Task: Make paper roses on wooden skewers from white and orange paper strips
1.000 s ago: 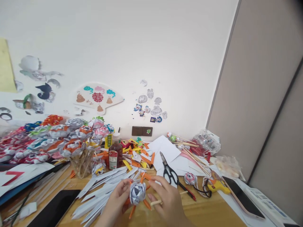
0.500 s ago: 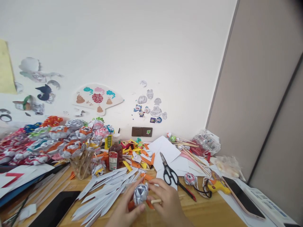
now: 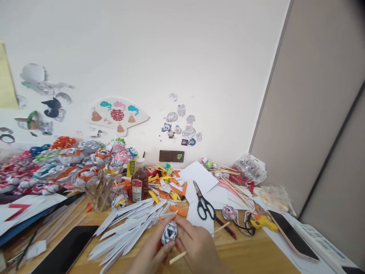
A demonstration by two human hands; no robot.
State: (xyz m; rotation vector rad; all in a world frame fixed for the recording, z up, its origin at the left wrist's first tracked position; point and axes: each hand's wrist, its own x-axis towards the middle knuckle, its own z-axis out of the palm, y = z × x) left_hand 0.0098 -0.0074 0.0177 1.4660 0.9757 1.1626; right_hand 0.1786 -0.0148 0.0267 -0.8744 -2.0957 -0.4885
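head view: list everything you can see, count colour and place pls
paper flower: one, grey-white print, front of table, gripped between both hands
wooden stick: one, pale, passing under the right hand
paper strips: many, white, fanned out left of the hands
scissors: one, black handles, on white sheets behind the right hand
glue gun: one, yellow, right of the scissors
bottle: one, red-brown, mid table
finished flowers: many, mixed colours, rear left
dark slab: one, black, front left
table: one, light wood
left hand: bare, on the flower
right hand: bare, on the flower
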